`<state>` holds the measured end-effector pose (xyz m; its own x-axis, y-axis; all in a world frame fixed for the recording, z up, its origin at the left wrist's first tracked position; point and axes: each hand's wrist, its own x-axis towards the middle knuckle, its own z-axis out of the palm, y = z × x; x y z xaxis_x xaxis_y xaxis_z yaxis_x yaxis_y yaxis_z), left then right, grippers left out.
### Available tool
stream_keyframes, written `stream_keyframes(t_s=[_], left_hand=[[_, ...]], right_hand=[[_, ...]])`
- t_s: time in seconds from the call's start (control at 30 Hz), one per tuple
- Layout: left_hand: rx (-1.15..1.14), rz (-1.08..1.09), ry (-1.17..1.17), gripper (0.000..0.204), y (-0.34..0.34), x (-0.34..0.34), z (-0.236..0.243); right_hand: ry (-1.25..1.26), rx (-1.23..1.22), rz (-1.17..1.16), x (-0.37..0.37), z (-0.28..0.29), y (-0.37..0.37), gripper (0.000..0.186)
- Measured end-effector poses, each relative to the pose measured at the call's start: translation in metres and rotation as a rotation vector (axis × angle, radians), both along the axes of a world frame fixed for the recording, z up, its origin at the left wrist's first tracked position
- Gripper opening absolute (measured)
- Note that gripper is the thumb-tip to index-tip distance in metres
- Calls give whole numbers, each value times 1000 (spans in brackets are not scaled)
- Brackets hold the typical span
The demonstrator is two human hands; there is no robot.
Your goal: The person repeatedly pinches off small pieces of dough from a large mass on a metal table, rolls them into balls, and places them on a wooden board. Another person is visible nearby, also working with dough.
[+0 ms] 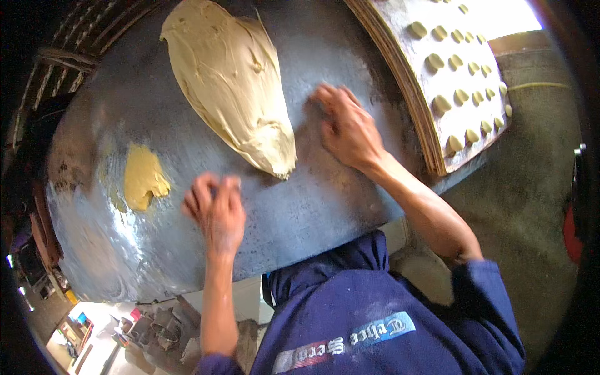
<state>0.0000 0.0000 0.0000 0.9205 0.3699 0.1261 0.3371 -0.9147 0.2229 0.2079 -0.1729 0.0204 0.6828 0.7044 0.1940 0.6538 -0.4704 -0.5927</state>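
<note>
A large, long mass of pale dough (234, 81) lies on the dark metal tabletop (294, 219), its torn, ragged end toward me. To the left of that end is my left hand (219, 219), back up, fingers bent and apart, slightly blurred. No object shows in it. My right hand (351, 128) is over the table to the right of the dough, apart from it. Its fingers reach forward with a gap below them, blurred at the tips, and I see nothing held; the palm side is hidden. A yellow lump of soft, greasy paste (142, 178) sits left of my left hand.
At the right, a stack of boards (431, 144) stands on the table, with rows of small flattened dough pieces (442, 104) on its white top. Shelving with rods (65, 62) rises at the far left. The table's near edge runs against my dark blue apron (350, 312).
</note>
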Motion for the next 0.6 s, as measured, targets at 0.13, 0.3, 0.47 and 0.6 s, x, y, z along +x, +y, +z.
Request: stream_keyframes(t_s=[0.13, 0.3, 0.47, 0.6], left_hand=[[-113, -58, 35, 13, -20, -13, 13], [-29, 101, -102, 12, 11, -3, 18], [-683, 11, -583, 34, 11, 12, 34], [-1004, 287, -920, 55, 35, 6, 48]], right_hand=[[-134, 119, 97, -13, 0, -7, 48], [128, -37, -69, 2, 7, -5, 44], [207, 403, -295, -8, -1, -36, 55], [59, 263, -444, -27, 4, -69, 37]])
